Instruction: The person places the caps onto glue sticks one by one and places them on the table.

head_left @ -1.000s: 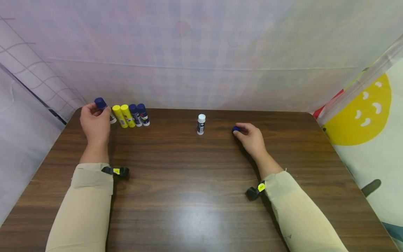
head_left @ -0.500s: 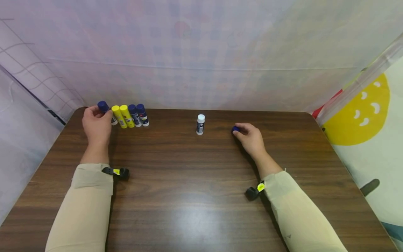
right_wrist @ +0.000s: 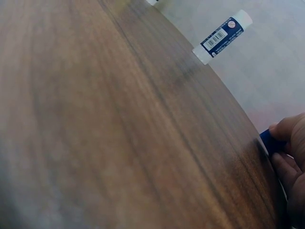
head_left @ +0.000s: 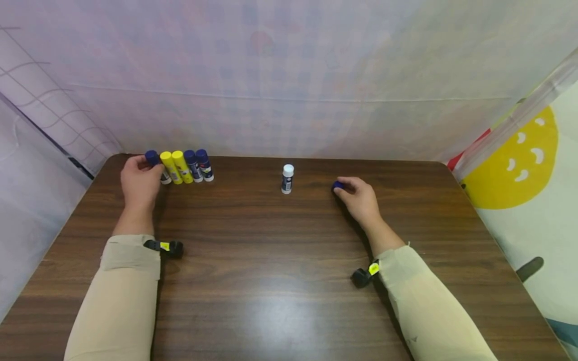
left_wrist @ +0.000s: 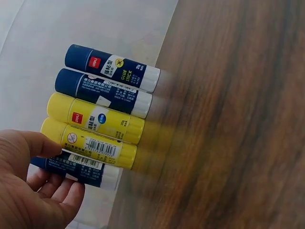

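My left hand (head_left: 140,188) holds a dark-blue glue stick (left_wrist: 88,169) upright at the left end of a row, thumb on one side and fingers on the other. Right beside it stand two yellow glue sticks (head_left: 176,167), then two more dark-blue ones (head_left: 198,165), all with white bases. Toward the right, my right hand (head_left: 361,200) pinches a short blue cap-like piece (right_wrist: 272,141) between thumb and fingers, low at the tabletop. Between the hands, a blue-labelled glue stick with a white top (head_left: 287,179) stands upright.
The brown wood-grain table (head_left: 253,250) runs back to a pale checked cloth (head_left: 289,75) hanging behind its far edge. At the right hangs a white cloth with a yellow print (head_left: 515,165). Black wrist cameras (head_left: 173,249) sit on both sleeves.
The glue stick in my left hand has gone from tilted to upright, moving right and slightly down against the yellow one. My right hand has stayed in place.
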The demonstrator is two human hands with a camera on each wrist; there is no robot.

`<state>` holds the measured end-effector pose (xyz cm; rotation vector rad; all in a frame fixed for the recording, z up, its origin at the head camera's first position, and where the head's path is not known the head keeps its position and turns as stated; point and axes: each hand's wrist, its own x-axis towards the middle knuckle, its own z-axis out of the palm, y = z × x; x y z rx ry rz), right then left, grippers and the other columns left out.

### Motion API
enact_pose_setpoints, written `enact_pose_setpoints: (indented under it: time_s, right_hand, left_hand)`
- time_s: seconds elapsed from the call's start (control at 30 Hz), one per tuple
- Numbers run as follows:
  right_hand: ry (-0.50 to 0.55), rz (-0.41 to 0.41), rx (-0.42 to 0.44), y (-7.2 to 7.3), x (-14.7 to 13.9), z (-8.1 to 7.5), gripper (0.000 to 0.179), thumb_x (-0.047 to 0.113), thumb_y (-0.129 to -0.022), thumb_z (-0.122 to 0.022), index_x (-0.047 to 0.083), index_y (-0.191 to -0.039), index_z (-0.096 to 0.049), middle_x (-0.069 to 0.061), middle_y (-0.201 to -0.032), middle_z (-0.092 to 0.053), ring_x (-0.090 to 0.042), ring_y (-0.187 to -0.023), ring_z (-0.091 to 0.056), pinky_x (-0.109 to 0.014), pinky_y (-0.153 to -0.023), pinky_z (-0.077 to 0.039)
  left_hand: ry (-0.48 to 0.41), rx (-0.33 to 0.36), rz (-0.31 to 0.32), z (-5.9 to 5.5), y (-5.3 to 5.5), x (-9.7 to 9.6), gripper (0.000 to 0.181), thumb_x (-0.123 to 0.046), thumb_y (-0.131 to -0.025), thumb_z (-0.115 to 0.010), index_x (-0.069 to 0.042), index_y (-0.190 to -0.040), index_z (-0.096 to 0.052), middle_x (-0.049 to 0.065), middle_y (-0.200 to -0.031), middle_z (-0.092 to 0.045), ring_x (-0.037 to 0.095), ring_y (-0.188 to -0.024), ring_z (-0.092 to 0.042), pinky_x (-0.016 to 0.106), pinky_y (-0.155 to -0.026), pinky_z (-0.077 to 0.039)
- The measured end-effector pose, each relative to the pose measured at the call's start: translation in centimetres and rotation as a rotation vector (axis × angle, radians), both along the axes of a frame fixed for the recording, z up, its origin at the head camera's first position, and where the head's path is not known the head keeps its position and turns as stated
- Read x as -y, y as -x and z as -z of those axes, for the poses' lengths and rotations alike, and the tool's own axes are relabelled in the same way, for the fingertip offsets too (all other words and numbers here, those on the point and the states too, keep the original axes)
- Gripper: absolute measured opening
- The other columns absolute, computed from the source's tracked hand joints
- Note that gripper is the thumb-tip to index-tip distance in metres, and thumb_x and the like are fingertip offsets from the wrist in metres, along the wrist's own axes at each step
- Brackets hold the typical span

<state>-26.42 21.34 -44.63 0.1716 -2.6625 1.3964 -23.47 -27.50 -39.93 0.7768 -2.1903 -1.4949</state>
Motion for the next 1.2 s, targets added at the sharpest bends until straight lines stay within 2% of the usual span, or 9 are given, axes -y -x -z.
enact_pose_setpoints:
  time_s: [0.33,0.57,0.87,1.2]
  right_hand:
    - [0.004,0.004,-0.006,-0.02,0.03,-0.02,0.034,0.009,-0.099,-0.07,-0.004,-0.131,-0.067,-0.024,-0.136,-0.065,-0.037,-0.128,-0.064,-0.046,-0.106,-0.054]
    - [0.009,0.022,-0.012,-0.15,0.1,-0.14,0.034,0.011,-0.099,-0.071,-0.002,-0.13,-0.069,-0.023,-0.135,-0.066,-0.037,-0.126,-0.065,-0.046,-0.106,-0.054]
    - [0.037,0.033,-0.026,-0.36,0.15,-0.35,0.033,0.012,-0.099,-0.072,-0.001,-0.129,-0.069,-0.022,-0.133,-0.068,-0.036,-0.122,-0.067,-0.026,-0.099,-0.056]
    - [0.048,0.022,-0.028,-0.46,0.2,-0.69,0.034,0.014,-0.099,-0.072,0.0,-0.13,-0.069,-0.02,-0.133,-0.068,-0.035,-0.123,-0.067,-0.016,-0.093,-0.054]
  left_hand:
    - [0.011,0.029,0.029,0.14,-0.15,-0.03,0.052,-0.02,-0.099,-0.061,-0.003,-0.148,-0.05,0.015,-0.148,-0.057,0.023,-0.127,-0.056,0.036,-0.11,-0.05]
    - [0.023,0.041,0.04,0.45,-0.08,0.14,0.053,-0.02,-0.099,-0.06,-0.003,-0.148,-0.05,0.016,-0.149,-0.056,0.025,-0.131,-0.056,0.038,-0.112,-0.049]
    - [0.028,0.033,0.046,0.44,-0.14,-0.04,0.052,-0.019,-0.098,-0.06,-0.002,-0.147,-0.051,0.017,-0.145,-0.058,0.026,-0.129,-0.058,0.038,-0.11,-0.05]
    - [0.006,0.017,0.068,0.47,-0.12,0.11,0.052,-0.018,-0.099,-0.06,-0.003,-0.148,-0.049,0.017,-0.148,-0.056,0.025,-0.131,-0.056,0.039,-0.113,-0.049]
